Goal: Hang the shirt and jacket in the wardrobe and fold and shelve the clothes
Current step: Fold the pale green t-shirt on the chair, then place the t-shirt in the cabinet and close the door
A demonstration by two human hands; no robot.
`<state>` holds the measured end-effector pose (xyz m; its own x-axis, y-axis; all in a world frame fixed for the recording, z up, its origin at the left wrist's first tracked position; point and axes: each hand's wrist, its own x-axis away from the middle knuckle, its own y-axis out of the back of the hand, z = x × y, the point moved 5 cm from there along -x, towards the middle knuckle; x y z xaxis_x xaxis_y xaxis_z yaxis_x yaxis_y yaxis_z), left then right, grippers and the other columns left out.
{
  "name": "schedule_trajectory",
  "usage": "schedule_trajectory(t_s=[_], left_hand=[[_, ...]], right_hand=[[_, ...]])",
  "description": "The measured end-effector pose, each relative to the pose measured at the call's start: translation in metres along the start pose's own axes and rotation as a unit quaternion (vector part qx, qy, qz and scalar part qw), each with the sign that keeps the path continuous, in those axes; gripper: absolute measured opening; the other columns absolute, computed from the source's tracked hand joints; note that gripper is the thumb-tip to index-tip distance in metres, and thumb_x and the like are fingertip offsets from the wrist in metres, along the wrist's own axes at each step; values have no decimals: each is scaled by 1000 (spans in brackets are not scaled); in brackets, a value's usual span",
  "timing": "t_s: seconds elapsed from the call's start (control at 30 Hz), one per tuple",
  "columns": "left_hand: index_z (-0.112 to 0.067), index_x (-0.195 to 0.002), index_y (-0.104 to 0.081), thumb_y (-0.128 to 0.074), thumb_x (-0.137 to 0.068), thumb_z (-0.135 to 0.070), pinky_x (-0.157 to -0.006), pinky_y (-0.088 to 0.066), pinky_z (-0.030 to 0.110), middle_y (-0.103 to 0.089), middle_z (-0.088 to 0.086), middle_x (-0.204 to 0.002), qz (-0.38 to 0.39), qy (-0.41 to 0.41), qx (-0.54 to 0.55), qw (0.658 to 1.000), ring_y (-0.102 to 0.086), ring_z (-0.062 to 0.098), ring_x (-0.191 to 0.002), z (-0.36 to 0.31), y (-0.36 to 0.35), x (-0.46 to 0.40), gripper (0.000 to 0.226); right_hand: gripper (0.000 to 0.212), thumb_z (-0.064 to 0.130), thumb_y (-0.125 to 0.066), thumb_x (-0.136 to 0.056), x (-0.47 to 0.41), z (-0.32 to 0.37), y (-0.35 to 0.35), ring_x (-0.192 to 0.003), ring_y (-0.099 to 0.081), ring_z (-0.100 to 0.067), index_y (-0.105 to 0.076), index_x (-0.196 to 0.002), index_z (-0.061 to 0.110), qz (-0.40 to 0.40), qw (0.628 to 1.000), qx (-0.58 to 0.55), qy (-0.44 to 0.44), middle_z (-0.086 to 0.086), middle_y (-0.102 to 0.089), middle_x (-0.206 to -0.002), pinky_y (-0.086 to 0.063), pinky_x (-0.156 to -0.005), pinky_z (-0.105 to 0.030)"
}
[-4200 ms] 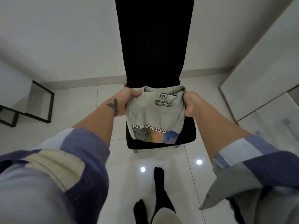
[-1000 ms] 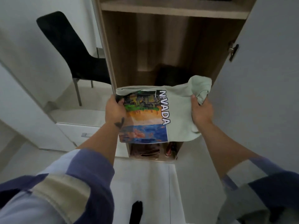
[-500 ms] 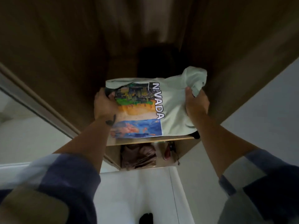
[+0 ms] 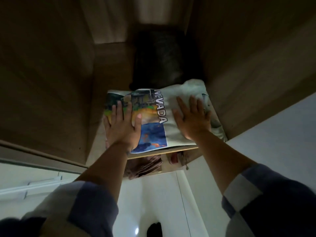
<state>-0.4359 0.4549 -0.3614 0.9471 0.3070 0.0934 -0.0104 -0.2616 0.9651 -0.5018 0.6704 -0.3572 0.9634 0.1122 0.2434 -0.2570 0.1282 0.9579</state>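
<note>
A folded pale green T-shirt (image 4: pixel 154 127) with a colourful print and the word NEVADA lies flat on a wooden wardrobe shelf (image 4: pixel 162 152). My left hand (image 4: pixel 122 125) rests flat on the printed left part, fingers spread. On the plain right part, near the collar, my right hand (image 4: pixel 192 119) presses down with its palm, fingers apart. Neither hand grips the cloth.
A dark folded garment (image 4: pixel 159 55) sits behind the T-shirt, deeper on the same shelf. Below the shelf, brownish clothes (image 4: pixel 145 166) and a red item (image 4: pixel 174 158) lie in a lower compartment. Wooden side walls (image 4: pixel 51 74) close in left and right; the white door (image 4: pixel 273 134) stands at right.
The T-shirt went from being held at both ends above the shelf to lying on it. Both hands let go and now lie flat on top.
</note>
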Motion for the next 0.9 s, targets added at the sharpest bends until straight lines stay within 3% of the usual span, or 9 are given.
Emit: schedule_trajectory(t_s=[0.2, 0.4, 0.6, 0.9], left_hand=[[-26, -152, 1, -7, -96, -56, -116, 4, 53, 7, -1, -161, 36, 24, -50, 998, 9, 17, -148, 0, 13, 12, 65], [-23, -153, -11, -21, -95, -54, -117, 2, 52, -10, -1, -161, -62, -29, -74, 995, -1, 15, -148, -26, 80, 65, 67], [-24, -151, -19, -18, -94, -57, -117, 2, 52, -11, -3, -160, -112, -60, -79, 989, 1, 15, -148, -59, 148, 183, 65], [-24, -146, -28, -22, -94, -57, -117, 2, 56, -13, 0, -160, -212, -104, -54, 970, 5, 18, -148, -138, 292, 366, 62]], right_hand=[[62, 60, -12, -95, 11, -1, 11, -147, 13, -28, 14, -148, 40, 1, 999, 43, 10, -7, 14, -160, 4, -115, -57], [57, 55, -12, -97, 77, -4, 63, -148, 4, -26, 7, -149, 41, -88, 995, 31, 16, -7, 12, -160, -4, -116, -54], [55, 52, -13, -99, 205, -15, 120, -148, 3, -25, -1, -151, 38, -127, 992, 9, 20, -4, 13, -160, -4, -116, -51], [52, 48, -14, -100, 397, -55, 255, -148, -5, -27, -19, -149, 32, -234, 972, -5, 36, -7, -6, -161, -12, -117, -51]])
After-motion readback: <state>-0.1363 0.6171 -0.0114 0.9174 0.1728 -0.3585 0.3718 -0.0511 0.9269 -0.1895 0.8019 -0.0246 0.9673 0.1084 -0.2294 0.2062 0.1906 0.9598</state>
